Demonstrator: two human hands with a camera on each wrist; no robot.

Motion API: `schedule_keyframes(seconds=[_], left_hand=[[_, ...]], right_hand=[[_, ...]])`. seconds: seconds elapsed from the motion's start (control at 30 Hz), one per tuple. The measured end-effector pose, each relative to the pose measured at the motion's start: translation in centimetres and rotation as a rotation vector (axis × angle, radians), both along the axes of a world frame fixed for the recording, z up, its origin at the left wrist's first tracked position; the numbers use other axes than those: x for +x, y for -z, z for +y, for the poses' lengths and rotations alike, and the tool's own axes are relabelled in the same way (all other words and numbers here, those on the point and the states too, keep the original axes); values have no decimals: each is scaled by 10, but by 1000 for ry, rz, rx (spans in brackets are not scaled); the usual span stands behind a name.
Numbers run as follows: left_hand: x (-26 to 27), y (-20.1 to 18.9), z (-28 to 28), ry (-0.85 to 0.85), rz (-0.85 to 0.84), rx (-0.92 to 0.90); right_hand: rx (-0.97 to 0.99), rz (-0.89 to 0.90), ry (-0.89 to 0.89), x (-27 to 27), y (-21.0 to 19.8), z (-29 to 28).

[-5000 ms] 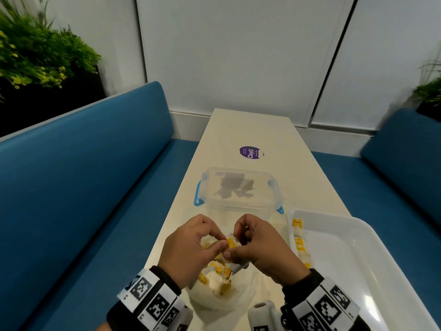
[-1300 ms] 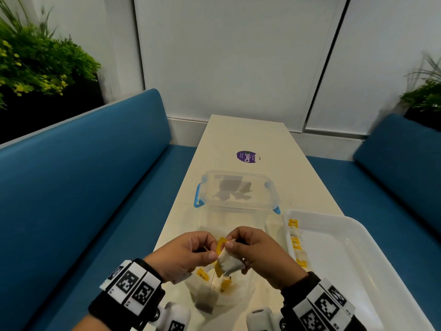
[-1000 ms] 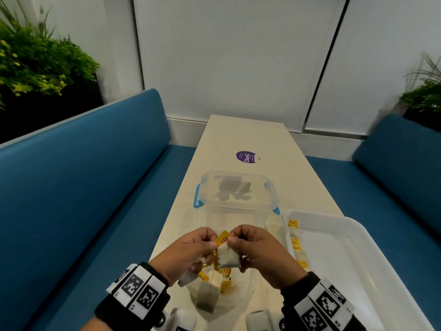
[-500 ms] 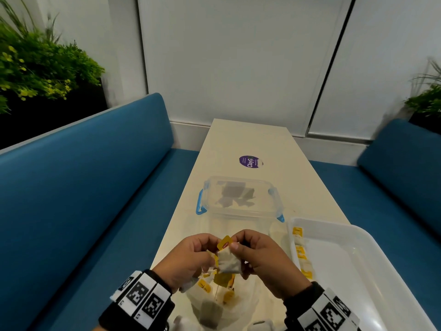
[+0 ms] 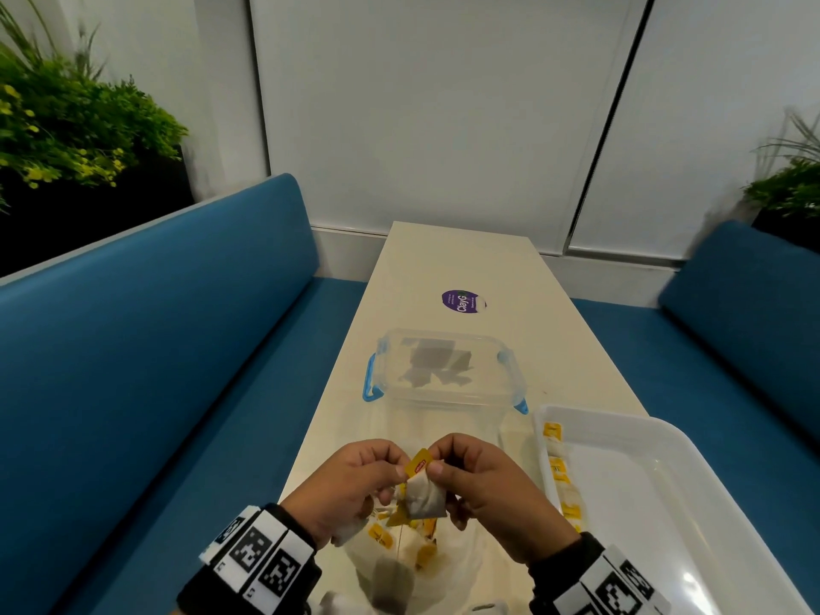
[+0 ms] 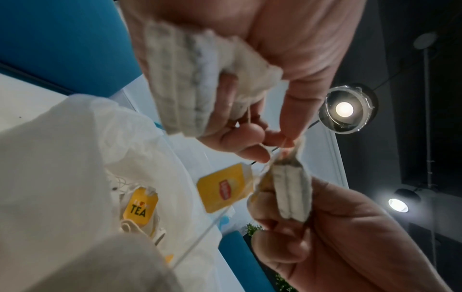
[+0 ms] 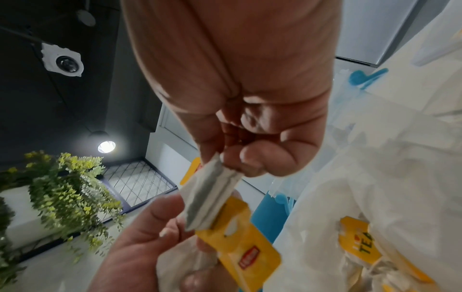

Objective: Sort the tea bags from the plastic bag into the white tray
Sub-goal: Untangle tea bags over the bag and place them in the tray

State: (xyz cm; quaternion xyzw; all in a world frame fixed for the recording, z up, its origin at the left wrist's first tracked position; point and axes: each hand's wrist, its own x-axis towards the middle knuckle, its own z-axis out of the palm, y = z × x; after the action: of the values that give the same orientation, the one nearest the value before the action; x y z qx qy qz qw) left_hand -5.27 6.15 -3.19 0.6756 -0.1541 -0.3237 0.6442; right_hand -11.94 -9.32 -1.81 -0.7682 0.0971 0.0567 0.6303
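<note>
Over the clear plastic bag (image 5: 399,565) at the table's near edge, both hands work on one tea bag (image 5: 423,499). My right hand (image 5: 439,466) pinches its top corner between thumb and forefinger, with its yellow tag (image 5: 419,466) sticking up. My left hand (image 5: 392,470) pinches the thin string (image 6: 272,154) at that tea bag and also holds a second tea bag (image 6: 200,79) curled in its palm. More tea bags with yellow tags (image 6: 141,205) lie in the plastic bag. The white tray (image 5: 665,441) stands to the right, with a row of tea bags (image 5: 560,481) along its left wall.
A clear lidded container (image 5: 443,370) with blue clips stands just beyond the hands, dark pieces inside. A purple sticker (image 5: 461,301) lies farther up the narrow cream table (image 5: 457,259). Blue benches (image 5: 155,348) run along both sides.
Since five seconds ago the hands have lifted a tea bag up out of the plastic bag. Over the last second they hold it almost still, the tag standing between the thumbs.
</note>
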Motion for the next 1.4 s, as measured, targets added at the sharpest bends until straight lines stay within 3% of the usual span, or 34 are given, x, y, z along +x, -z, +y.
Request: schedule_keyframes(seconds=[0.1,0.33,0.5,0.8,1.23,1.4], left_hand=[[3,1,3,9,57,37],[2,3,-2,-36,189,-133],[2,5,-5,-98,47,-81],[3,6,-9,-202,-37,-122],[4,13,-15,-293,-348,94],[2,13,-17,-293,-377,94]], right_hand=[[-92,-21,12,1,0,2],[-204,-103,88,0,-1,4],[-248,-169,185,0,4,5],[-263,-191,262,3,11,10],[-502,-280,192,5,14,15],[-533,-293,180,5,13,13]])
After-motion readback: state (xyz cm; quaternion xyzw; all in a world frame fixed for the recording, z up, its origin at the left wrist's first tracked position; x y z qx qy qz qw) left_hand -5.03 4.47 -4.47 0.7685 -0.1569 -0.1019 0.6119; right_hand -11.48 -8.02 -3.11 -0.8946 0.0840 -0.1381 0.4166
